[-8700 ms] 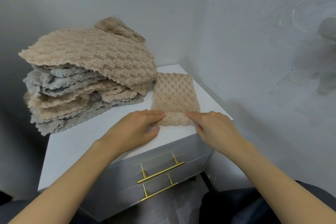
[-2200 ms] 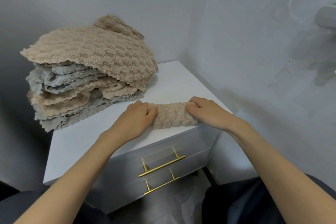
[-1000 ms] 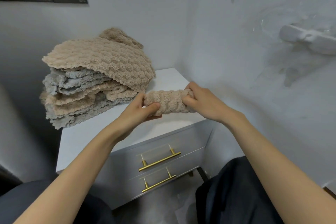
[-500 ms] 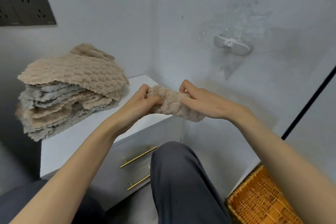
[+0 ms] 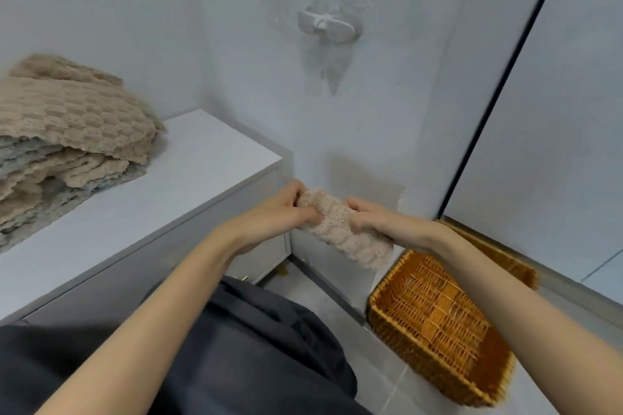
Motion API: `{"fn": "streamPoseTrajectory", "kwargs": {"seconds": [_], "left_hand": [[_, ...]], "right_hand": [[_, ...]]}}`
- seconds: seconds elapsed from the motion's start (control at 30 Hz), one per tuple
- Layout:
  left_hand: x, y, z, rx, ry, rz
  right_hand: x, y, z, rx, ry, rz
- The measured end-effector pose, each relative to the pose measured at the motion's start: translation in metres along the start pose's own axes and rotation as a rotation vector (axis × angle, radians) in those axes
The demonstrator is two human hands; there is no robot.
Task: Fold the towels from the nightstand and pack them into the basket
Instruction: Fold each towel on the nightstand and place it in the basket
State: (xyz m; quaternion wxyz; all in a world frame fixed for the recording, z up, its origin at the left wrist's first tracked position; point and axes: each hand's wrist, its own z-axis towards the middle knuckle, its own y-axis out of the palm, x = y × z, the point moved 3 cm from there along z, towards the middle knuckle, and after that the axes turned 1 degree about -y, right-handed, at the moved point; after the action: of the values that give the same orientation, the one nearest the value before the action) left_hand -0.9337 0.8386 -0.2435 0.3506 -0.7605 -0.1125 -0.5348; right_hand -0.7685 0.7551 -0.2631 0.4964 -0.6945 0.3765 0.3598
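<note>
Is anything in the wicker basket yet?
Empty where visible: only bare weave shows inside the wicker basket; the right forearm hides part. The rolled beige towel is outside it, gripped by the left hand and right hand.

Beige, seemingly waffled towel (image 5: 340,229); orange basket (image 5: 435,313)

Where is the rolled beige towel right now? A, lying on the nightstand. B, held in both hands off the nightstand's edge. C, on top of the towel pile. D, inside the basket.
B: the left hand and right hand grip the rolled towel in mid-air, beyond the nightstand and not yet in the basket.
</note>
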Motion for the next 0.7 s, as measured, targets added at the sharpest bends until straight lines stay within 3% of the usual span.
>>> {"fn": "streamPoseTrajectory", "kwargs": {"seconds": [0.23, 0.43, 0.6, 0.7], "left_hand": [[-0.014, 0.079, 0.033, -0.123, -0.055, -0.013], [-0.046, 0.132, 0.056, -0.086, -0.151, -0.002], [-0.074, 0.159, 0.070, -0.094, -0.192, 0.012], [-0.089, 0.166, 0.077, -0.086, -0.212, 0.039]], "right_hand": [[0.088, -0.007, -0.043, 0.106, 0.155, 0.050], [0.177, -0.016, -0.075, 0.212, 0.317, 0.110], [0.261, -0.014, -0.089, 0.437, 0.503, 0.284], [0.301, -0.005, -0.078, 0.590, 0.551, 0.519]]}}
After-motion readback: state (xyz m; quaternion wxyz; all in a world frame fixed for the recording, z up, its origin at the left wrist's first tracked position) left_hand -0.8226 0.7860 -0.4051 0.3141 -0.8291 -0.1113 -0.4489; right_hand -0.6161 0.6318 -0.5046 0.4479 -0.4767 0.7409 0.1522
